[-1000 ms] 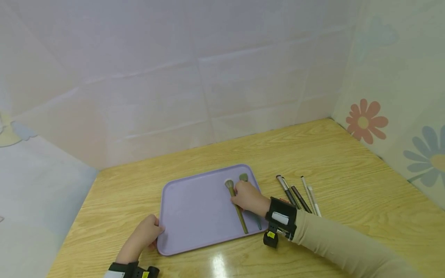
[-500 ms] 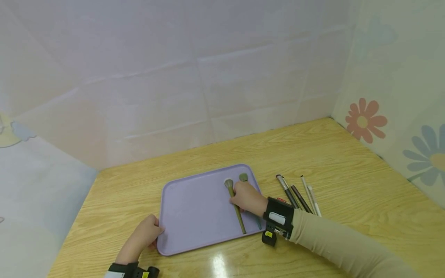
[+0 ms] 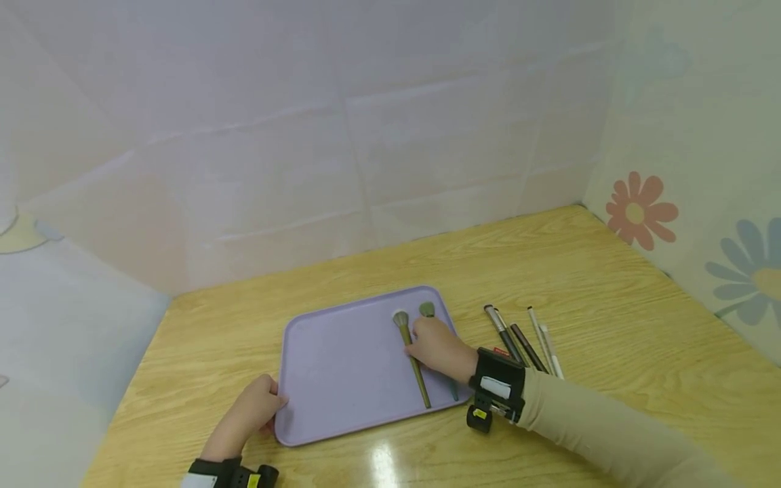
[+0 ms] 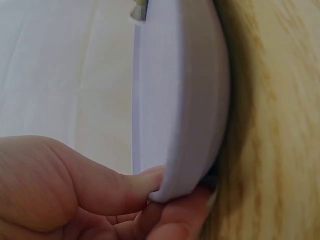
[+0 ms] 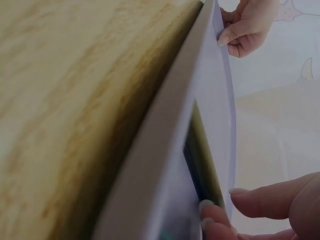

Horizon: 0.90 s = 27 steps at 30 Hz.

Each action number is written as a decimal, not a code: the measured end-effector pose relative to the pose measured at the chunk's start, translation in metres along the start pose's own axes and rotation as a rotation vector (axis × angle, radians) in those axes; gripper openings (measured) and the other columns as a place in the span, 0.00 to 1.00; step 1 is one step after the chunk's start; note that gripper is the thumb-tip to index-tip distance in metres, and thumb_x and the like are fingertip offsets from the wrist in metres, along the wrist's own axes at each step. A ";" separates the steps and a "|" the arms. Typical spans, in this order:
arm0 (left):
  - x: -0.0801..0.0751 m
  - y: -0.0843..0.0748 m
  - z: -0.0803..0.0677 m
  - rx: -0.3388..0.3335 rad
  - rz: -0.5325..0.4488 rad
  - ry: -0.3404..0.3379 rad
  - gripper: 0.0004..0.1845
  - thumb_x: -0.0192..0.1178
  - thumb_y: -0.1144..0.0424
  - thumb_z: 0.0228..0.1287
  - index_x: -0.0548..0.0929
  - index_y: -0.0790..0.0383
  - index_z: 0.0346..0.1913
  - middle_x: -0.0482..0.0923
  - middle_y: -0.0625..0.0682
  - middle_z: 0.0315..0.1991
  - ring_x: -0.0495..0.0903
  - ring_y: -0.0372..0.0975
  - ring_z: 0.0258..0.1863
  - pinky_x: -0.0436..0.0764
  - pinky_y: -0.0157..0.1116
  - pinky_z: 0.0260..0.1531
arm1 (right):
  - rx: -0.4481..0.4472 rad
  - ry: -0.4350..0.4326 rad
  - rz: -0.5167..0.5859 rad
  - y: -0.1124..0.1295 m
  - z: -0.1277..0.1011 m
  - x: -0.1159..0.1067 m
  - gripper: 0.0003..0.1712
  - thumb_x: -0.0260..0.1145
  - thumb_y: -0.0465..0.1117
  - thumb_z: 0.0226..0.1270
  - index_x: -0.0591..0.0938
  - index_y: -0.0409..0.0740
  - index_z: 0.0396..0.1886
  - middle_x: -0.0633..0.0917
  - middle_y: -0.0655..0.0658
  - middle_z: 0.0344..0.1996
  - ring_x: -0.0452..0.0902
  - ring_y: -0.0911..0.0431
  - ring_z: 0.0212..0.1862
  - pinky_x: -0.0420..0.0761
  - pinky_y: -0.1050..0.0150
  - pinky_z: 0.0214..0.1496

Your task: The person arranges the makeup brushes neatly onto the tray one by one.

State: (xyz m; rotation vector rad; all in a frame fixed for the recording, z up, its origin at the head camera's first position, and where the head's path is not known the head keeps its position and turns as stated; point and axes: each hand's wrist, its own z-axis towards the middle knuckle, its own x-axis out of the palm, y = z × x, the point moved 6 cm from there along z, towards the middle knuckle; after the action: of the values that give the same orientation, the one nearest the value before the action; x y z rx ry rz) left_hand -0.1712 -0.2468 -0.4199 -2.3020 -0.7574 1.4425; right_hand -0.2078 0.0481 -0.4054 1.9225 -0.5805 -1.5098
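My left hand (image 3: 251,409) pinches the near left corner of a purple tray (image 3: 342,369); in the left wrist view the thumb (image 4: 115,192) lies over the rim with fingers beneath. On the tray's right side, my right hand (image 3: 441,347) has thumb and fingertips around the handle of an olive makeup brush (image 3: 401,320) with pale-tipped bristles. That handle (image 5: 205,150) runs down between thumb and fingers in the right wrist view. A second makeup brush (image 3: 427,310), green-headed with a teal handle end, lies to its right, its middle hidden under my hand.
Right of the tray, several makeup brushes lie on the wooden table (image 3: 610,291): dark-handled brushes (image 3: 503,332) and slim white brushes (image 3: 551,349). My right forearm partly covers their near ends. A pale sheet wall (image 3: 427,135) stands behind, and a flower-patterned wall (image 3: 720,203) on the right.
The olive brush's lower end has shifted slightly left on the tray. My right wrist has moved a little left, then back right. My left hand still holds the corner.
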 end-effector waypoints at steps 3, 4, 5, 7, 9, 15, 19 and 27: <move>0.000 -0.002 -0.001 0.003 0.006 0.004 0.06 0.54 0.72 0.66 0.70 0.76 0.36 0.73 0.59 0.26 0.75 0.44 0.22 0.78 0.37 0.22 | 0.006 -0.002 0.031 0.000 -0.005 -0.007 0.08 0.68 0.34 0.63 0.78 0.33 0.33 0.73 0.48 0.14 0.68 0.60 0.15 0.68 0.69 0.18; -0.001 -0.003 -0.001 0.004 0.009 0.004 0.06 0.54 0.72 0.66 0.70 0.76 0.36 0.73 0.59 0.26 0.75 0.44 0.21 0.78 0.37 0.22 | 0.010 -0.003 0.042 0.000 -0.006 -0.009 0.09 0.68 0.34 0.63 0.79 0.32 0.36 0.74 0.48 0.14 0.68 0.60 0.15 0.69 0.69 0.18; -0.001 -0.003 -0.001 0.005 0.009 0.003 0.06 0.54 0.72 0.66 0.70 0.75 0.36 0.73 0.58 0.26 0.75 0.43 0.21 0.78 0.37 0.22 | 0.012 -0.002 0.051 -0.001 -0.008 -0.011 0.11 0.68 0.35 0.63 0.79 0.31 0.40 0.74 0.48 0.14 0.68 0.60 0.15 0.69 0.69 0.17; -0.001 -0.003 -0.001 0.010 0.009 0.001 0.06 0.54 0.72 0.66 0.70 0.76 0.36 0.73 0.58 0.26 0.75 0.43 0.21 0.78 0.37 0.22 | 0.019 0.001 0.067 -0.001 -0.010 -0.014 0.14 0.68 0.35 0.63 0.79 0.29 0.44 0.74 0.48 0.13 0.68 0.60 0.14 0.69 0.69 0.17; -0.001 -0.004 -0.001 0.015 0.006 -0.003 0.06 0.54 0.72 0.66 0.70 0.75 0.35 0.73 0.58 0.26 0.75 0.43 0.20 0.78 0.37 0.21 | 0.022 0.003 0.074 -0.002 -0.013 -0.018 0.16 0.68 0.36 0.63 0.79 0.29 0.45 0.74 0.48 0.13 0.68 0.61 0.14 0.69 0.69 0.16; -0.001 -0.004 -0.002 0.022 0.004 -0.008 0.06 0.54 0.72 0.66 0.70 0.75 0.34 0.72 0.58 0.25 0.74 0.43 0.20 0.78 0.37 0.20 | 0.008 -0.008 0.097 -0.005 -0.018 -0.028 0.13 0.67 0.34 0.64 0.79 0.29 0.44 0.75 0.47 0.16 0.68 0.60 0.15 0.69 0.68 0.19; 0.000 -0.005 -0.002 0.020 0.000 -0.009 0.06 0.54 0.73 0.66 0.70 0.75 0.35 0.72 0.58 0.25 0.75 0.43 0.20 0.78 0.37 0.20 | 0.000 -0.017 0.091 -0.010 -0.019 -0.035 0.11 0.66 0.34 0.65 0.80 0.30 0.41 0.77 0.46 0.18 0.69 0.60 0.15 0.69 0.67 0.20; 0.001 -0.006 0.000 0.023 0.002 -0.012 0.06 0.54 0.73 0.66 0.70 0.75 0.35 0.72 0.58 0.25 0.74 0.43 0.20 0.78 0.37 0.21 | 0.014 -0.023 0.082 -0.022 -0.022 -0.043 0.10 0.66 0.35 0.65 0.79 0.31 0.40 0.77 0.46 0.19 0.69 0.59 0.15 0.69 0.67 0.20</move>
State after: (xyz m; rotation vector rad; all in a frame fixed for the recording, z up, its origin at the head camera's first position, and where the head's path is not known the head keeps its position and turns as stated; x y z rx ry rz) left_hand -0.1721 -0.2412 -0.4177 -2.2799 -0.7378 1.4598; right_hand -0.1986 0.0969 -0.3870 1.8708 -0.6734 -1.4816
